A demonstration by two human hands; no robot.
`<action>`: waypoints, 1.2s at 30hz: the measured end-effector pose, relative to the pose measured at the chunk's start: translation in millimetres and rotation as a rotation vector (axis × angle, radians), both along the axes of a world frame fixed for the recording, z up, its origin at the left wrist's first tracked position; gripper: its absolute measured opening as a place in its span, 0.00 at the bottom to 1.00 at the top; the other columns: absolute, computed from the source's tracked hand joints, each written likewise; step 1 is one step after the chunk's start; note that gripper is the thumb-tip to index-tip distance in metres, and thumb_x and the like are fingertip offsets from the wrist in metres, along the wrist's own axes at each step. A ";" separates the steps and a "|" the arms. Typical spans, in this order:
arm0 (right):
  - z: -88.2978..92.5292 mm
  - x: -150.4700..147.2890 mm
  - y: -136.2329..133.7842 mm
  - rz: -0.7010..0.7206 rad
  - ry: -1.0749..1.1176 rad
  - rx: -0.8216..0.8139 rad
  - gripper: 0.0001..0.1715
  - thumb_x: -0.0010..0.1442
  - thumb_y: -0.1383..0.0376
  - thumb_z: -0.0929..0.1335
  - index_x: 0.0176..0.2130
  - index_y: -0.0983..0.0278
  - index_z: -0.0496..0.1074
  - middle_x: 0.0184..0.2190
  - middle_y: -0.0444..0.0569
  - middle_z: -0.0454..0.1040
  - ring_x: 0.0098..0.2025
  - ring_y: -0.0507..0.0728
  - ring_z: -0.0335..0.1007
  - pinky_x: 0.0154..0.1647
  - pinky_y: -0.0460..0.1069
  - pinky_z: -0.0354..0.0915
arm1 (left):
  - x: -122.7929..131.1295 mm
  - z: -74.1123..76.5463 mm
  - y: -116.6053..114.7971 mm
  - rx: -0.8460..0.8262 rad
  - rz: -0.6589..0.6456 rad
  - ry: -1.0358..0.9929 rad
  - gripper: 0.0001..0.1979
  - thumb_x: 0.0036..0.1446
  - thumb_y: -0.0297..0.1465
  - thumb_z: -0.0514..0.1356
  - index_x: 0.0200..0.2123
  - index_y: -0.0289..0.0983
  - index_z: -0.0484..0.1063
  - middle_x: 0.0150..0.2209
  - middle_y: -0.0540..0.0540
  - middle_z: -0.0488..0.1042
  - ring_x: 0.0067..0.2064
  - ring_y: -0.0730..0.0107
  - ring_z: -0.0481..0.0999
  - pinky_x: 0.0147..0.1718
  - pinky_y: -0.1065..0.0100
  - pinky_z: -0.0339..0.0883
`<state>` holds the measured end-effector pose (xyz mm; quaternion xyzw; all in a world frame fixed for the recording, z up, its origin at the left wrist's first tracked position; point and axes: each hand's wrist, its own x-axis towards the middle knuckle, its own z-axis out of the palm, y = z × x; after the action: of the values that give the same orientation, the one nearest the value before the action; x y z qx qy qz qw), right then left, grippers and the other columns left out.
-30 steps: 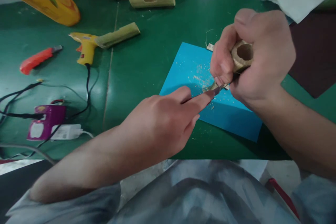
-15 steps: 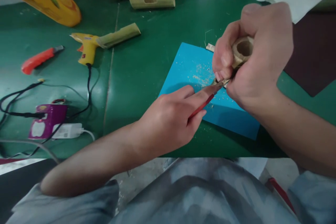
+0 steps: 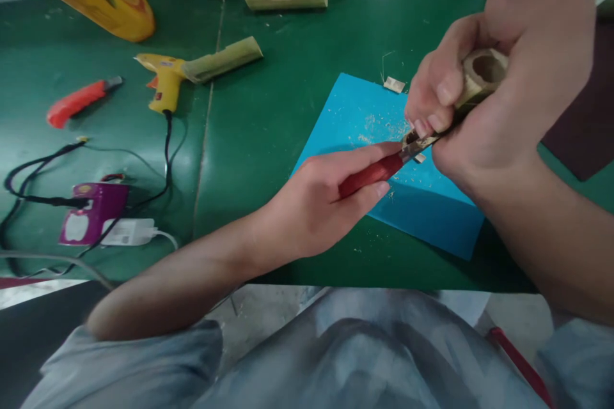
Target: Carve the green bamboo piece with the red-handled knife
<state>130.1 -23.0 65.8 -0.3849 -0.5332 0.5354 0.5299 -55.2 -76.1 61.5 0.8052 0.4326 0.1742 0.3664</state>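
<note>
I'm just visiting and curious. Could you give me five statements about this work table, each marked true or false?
1. The left hand holds a red-handled tool. True.
2. The right hand holds the yellow glue gun. False: it holds a bamboo tube; the glue gun lies on the green table.
3. Pale shavings lie on the blue sheet. True.
4. The glue gun's cord is white. False: it is black.
5. A dark sheet lies left of the blue one. False: it lies right of it.
</note>
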 end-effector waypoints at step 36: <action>0.9 2.6 -9.7 0.039 -0.047 0.182 0.35 0.76 0.66 0.58 0.17 0.55 0.64 0.13 0.43 0.60 0.19 0.57 0.60 0.22 0.53 0.59 | -13.6 42.8 1.8 0.268 -0.103 0.396 0.18 0.71 0.30 0.53 0.58 0.44 0.76 0.40 0.47 0.80 0.38 0.66 0.80 0.36 0.68 0.71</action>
<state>132.6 -32.7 66.7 -0.3371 -0.5995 0.4858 0.5394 -68.9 -74.3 104.3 0.8861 0.4272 0.0500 0.1726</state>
